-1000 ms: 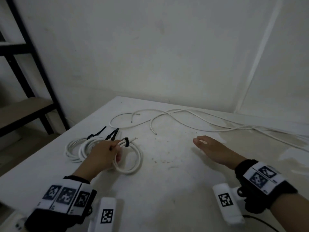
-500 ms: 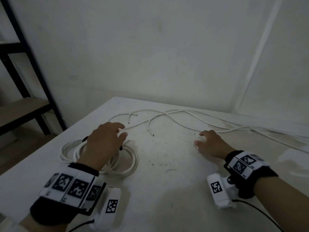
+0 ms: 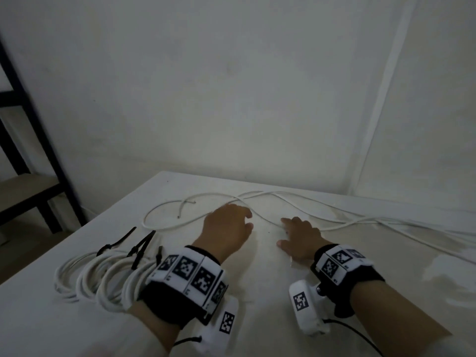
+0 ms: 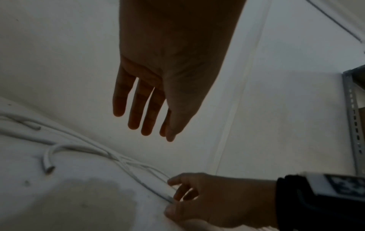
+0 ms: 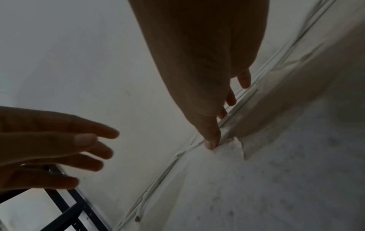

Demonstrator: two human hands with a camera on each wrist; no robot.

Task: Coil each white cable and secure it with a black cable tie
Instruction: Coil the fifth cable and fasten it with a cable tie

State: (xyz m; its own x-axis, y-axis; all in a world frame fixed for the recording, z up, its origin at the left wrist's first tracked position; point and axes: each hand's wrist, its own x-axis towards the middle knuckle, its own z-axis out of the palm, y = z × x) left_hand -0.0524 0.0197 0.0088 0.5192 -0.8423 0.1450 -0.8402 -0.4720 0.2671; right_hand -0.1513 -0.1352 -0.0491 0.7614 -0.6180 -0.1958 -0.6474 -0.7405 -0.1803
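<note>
Head view: left hand above loose white cable, fingers straight and apart; right hand fingertips down, loosely spread.

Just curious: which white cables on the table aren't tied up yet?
The loose white cables snaking across the table's far side by both hands; the coiled white cables at near left carry black ties.

Tabletop: white, stained and scuffed, patchy at right.
Wall: pale, plain, directly beyond the far edge.
Shelving rack: dark frame, far left, wooden shelf board.
</note>
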